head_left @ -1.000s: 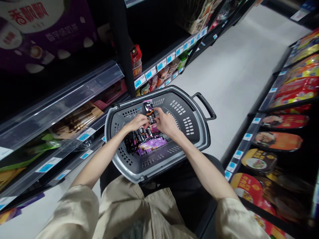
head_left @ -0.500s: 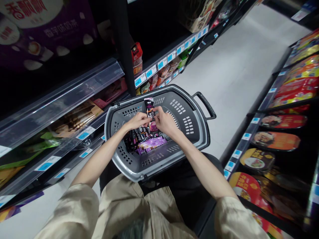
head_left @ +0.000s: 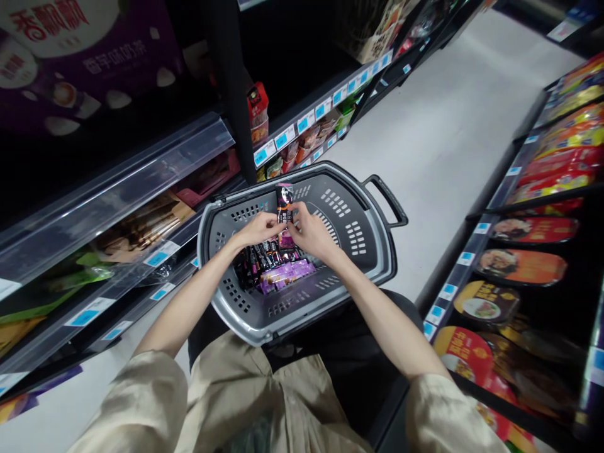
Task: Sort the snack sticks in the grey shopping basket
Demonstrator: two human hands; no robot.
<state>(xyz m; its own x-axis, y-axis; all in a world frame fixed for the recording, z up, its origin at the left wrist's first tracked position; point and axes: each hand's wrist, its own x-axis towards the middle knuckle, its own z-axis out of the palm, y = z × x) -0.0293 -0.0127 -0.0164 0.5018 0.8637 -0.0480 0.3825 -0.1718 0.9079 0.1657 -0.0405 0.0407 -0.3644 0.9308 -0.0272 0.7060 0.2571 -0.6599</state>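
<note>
Between my two hands is a narrow black and purple snack packet, held upright over the inside of a grey shopping basket. My left hand pinches the packet's left edge, and my right hand grips its right edge, fingertips near each other. Below them, several black packets lie in a pile on the basket floor. Purple packets lie on the near side of that pile. The basket sits at my lap, its black handle sticking out to the right.
Shelves with clear price rails run along the left, close to the basket. On the right, another shelf holds red and orange food packs and bagged goods. A pale floor aisle stretches ahead. A large purple carton stands upper left.
The packet has turned slightly and its front shows more fully between my fingers. My right fingers have shifted a little along its edge; the basket stays put.
</note>
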